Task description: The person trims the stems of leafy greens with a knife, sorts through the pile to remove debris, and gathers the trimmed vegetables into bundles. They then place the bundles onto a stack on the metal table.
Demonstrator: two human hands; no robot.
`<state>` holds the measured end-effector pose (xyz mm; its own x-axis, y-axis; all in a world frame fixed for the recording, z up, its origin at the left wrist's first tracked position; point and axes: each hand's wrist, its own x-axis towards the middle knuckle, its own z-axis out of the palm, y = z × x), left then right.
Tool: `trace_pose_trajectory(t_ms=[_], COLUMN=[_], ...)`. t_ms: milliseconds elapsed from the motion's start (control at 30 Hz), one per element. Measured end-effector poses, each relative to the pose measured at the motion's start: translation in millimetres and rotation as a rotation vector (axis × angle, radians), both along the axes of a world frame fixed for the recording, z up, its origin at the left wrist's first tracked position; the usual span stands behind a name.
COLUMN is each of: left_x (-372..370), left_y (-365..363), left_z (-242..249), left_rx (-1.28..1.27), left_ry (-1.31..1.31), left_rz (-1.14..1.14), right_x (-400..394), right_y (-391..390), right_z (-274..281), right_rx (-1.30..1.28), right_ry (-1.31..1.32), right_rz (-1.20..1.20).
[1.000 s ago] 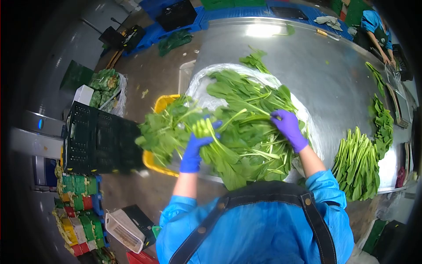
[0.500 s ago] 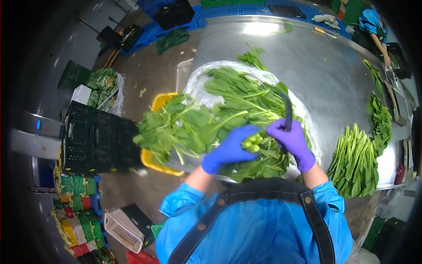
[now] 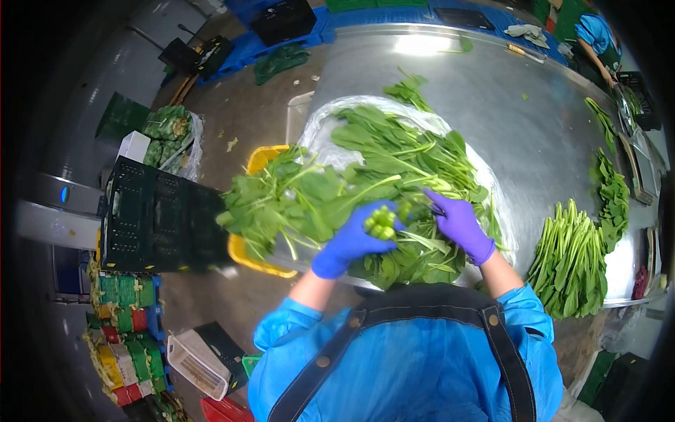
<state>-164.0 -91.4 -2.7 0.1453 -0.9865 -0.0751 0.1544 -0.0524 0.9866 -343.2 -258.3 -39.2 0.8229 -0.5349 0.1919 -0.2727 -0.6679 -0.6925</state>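
Observation:
My left hand (image 3: 354, 239), in a blue glove, is closed round a bunch of leafy greens (image 3: 380, 222); the pale cut stem ends face up. A purple glove covers my right hand (image 3: 460, 226), which is closed just right of the bunch on a dark tool, mostly hidden by the fingers. Beneath and beyond both hands, loose leafy greens (image 3: 373, 141) lie on a clear plastic sheet (image 3: 320, 144). More greens (image 3: 316, 190) heap to the left, over a yellow crate (image 3: 261, 261).
The metal table (image 3: 492, 91) bears a stack of greens (image 3: 571, 260) at the right and a yellow-handled tool (image 3: 525, 52) at its far edge. Dark green crates (image 3: 158, 218) stand left. A co-worker's arm (image 3: 596, 62) shows at the upper right.
My left hand has moved slightly left with the bunch, its stem ends turned more upward. My right hand has shifted a little lower, and the dark blade that stood upright is now barely visible.

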Motion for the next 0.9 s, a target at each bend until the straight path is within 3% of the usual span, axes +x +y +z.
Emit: trace_pose_trajectory(t_ms=[33,100,133,233,300,367,400,467,500,567,600,633,667,700,767,800,833,867,900], left_x=[2.8,5.3,-0.9,-11.5,-13.8,-10.5,-5.4,5.2,5.7,3.4,1.6,-4.3,-11.2,-14.2,-5.6,0.1,5.9,13.4,17.3], left_y=[1.6,1.6,1.1,-9.5,-9.1,-3.7,-0.8,4.7,3.2,-3.4,-4.2,-4.5,-5.1,-6.0,-8.2,-7.4,-5.8,-3.6,-0.4], left_z=[-0.4,-0.4,12.7,12.3,10.0,7.3,5.4,2.2,11.2,36.0,25.2,15.4,7.2,4.5,7.3,5.5,3.2,1.4,0.1], left_rx=[-0.004,0.007,0.097,0.045,0.064,0.096,0.098,0.081,0.084,-0.214,-0.26,-0.255,-0.047,0.145,0.169,0.121,0.073,0.08,0.079], left_ry=[-0.006,-0.037,-0.119,-0.269,-0.275,-0.667,-0.666,-0.971,-0.971,-1.551,-1.411,-1.407,-0.794,-0.179,-0.076,0.041,0.161,0.163,0.164], left_rz=[0.002,0.053,0.068,0.009,0.008,0.129,0.129,0.302,0.302,0.362,0.273,0.272,0.17,0.063,0.043,0.128,0.213,0.236,0.236], right_x=[0.3,-3.9,-2.6,8.1,11.8,9.6,8.5,6.1,6.6,8.2,11.3,17.3,21.1,21.6,22.5,21.1,23.9,23.0,16.3], right_y=[0.5,2.2,10.0,18.7,21.7,20.3,17.8,12.4,13.4,14.6,19.2,24.8,25.8,23.4,16.4,2.7,-17.8,-37.6,-50.2], right_z=[-0.9,5.2,37.8,46.9,26.4,23.1,19.2,12.0,12.2,16.5,25.0,39.3,48.5,50.7,53.2,45.9,0.7,-24.5,-44.1], right_rx=[-0.004,0.51,0.717,0.78,0.742,0.622,0.623,0.04,0.043,0.322,0.326,0.556,0.783,0.781,0.934,0.874,0.639,0.234,0.233], right_ry=[-0.006,-0.05,-0.066,-0.045,-0.149,-0.069,-0.068,0.102,0.102,-0.02,-0.016,-0.02,-0.027,-0.028,-0.089,-0.076,-0.156,-0.229,-0.228], right_rz=[0.002,-0.006,0.005,0.13,0.058,-0.01,-0.01,0.004,0.006,-0.071,-0.071,-0.024,0.025,0.025,0.024,-0.052,-0.168,-0.249,-0.249])
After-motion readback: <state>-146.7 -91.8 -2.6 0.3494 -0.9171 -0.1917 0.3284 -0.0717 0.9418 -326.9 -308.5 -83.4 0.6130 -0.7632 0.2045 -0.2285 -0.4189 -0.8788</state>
